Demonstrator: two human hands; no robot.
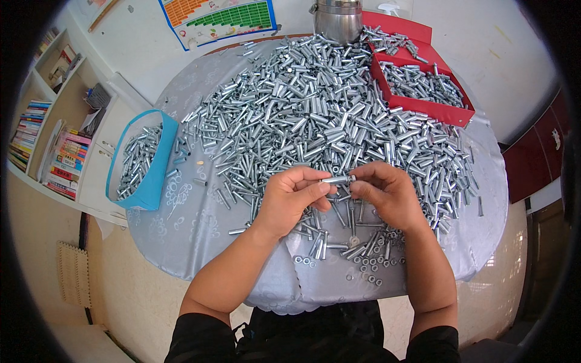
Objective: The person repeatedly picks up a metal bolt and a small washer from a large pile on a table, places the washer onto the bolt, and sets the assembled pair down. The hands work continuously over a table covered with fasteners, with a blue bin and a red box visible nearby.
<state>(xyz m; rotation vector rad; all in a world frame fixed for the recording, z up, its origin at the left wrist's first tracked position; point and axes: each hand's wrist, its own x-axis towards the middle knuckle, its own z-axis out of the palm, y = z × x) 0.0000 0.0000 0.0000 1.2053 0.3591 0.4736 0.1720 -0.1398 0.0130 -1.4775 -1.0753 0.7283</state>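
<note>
Between my two hands lies a silver sleeve anchor (336, 179), held nearly level above the near side of the heap. My left hand (287, 198) pinches its left part between thumb and fingers. At the right end, the thumb and fingertips of my right hand (385, 192) are closed on it; a small ring or nut seems to sit there, partly hidden by the fingers. Behind and beneath both hands spreads a large heap of metal bolts and sleeves (302, 115). Several loose nuts (371, 262) lie near the table's front edge, by my right forearm.
A blue open box (157, 175) of metal parts stands at the left. Far right sits a red box (431, 111) with more of them, its lid (417, 27) folded back. A steel canister (338, 23) stands at the back of the cloth-covered round table (193, 242).
</note>
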